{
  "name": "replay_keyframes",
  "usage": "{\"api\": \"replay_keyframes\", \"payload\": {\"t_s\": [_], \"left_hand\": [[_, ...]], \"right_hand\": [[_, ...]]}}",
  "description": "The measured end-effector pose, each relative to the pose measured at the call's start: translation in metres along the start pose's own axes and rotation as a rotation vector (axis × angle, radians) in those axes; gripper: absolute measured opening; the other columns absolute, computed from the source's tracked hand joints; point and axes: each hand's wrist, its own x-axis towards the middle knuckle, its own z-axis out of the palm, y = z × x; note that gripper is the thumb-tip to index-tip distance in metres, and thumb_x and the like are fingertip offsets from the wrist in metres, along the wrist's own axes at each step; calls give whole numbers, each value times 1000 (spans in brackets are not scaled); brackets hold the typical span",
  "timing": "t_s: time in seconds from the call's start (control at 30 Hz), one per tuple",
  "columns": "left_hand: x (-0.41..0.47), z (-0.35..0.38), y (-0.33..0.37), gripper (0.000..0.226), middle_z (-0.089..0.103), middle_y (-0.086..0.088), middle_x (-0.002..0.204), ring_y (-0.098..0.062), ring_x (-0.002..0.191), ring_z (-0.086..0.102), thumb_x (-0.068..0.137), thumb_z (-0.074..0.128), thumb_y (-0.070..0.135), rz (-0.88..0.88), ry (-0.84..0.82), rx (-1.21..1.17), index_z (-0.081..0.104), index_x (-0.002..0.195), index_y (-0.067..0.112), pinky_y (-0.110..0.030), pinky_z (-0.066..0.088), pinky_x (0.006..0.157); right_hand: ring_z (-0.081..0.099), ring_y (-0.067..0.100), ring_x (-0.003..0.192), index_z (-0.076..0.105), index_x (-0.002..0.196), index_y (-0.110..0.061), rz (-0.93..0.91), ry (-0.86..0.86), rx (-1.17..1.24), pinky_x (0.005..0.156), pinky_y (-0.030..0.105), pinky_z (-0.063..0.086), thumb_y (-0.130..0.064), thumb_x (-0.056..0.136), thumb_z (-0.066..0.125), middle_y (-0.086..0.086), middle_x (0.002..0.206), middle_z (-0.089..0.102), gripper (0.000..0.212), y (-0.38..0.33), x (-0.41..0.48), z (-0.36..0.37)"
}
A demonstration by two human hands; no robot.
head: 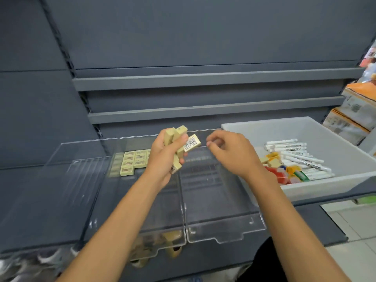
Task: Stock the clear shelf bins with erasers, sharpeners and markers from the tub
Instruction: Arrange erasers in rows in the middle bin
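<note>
Erasers (pixel 179 139) sit bunched in the left hand's (pixel 164 157) grip above the middle bin (pixel 162 231), where laid erasers (pixel 133 160) line the far end. The right hand (pixel 234 153) hovers just beside, fingers curled; blur hides any hold. Markers (pixel 301 157) lie in the tub (pixel 325 186) at right.

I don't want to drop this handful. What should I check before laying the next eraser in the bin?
1. Left hand grip on the held erasers: ok, fingers curl round them, though some stick out at angles.
2. Hand roughly over the middle clear bin: ok.
3. Eraser rows at that bin's back lying flat and tidy: ok.
4. Bare floor in front of the rows: ok.
5. Right hand empty for picking: cannot tell, its pinched fingertips are blurred.
</note>
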Motion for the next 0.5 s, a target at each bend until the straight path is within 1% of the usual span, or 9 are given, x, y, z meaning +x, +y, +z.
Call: {"api": "replay_keyframes", "payload": {"t_s": [0.07,0.17,0.27,0.33,0.43,0.47,0.5], "left_hand": [[-6,-20,2,14,65,6,79,-12,62,59,90,69,16,29,50,11,57,95,21,-21,41,46],[-15,-48,4,13,63,6,76,-10,59,59,91,69,17,61,123,57,57,96,19,-21,42,46],[-21,-75,5,17,61,10,70,-8,56,55,89,70,16,73,160,129,56,99,16,-22,42,45],[-22,-91,3,19,63,7,74,-8,57,56,88,70,16,44,168,126,57,100,16,-22,43,45],[-27,-111,-5,22,65,4,79,-9,61,57,87,71,18,-4,165,76,58,104,14,-22,42,47],[-29,-112,-8,24,66,2,82,-10,63,58,87,70,19,-30,154,62,58,107,12,-22,43,47],[-27,-113,-13,26,67,0,86,-12,67,59,88,70,19,-60,145,42,59,110,11,-22,43,49]], "right_hand": [[61,12,81,61,94,-34,-29,13,121,79,33,50,-33,92,56,-19,79,62,6,-18,2,19],[59,9,72,57,93,-33,-69,1,317,75,34,51,-35,91,57,-11,74,66,3,-42,4,49],[63,16,71,54,93,-33,-114,-52,464,74,41,53,-35,90,55,-7,69,66,3,-60,10,76],[62,21,68,53,92,-33,-122,-109,488,74,47,53,-33,91,55,-8,66,64,2,-65,16,90],[58,32,66,55,95,-32,-154,-187,545,68,53,51,-27,95,54,-10,64,60,5,-69,14,116],[58,33,67,55,99,-32,-174,-217,546,67,53,50,-28,96,53,-9,66,59,6,-70,11,120],[59,30,67,54,104,-33,-213,-267,518,67,52,50,-31,96,53,-8,69,61,8,-71,9,124]]}}
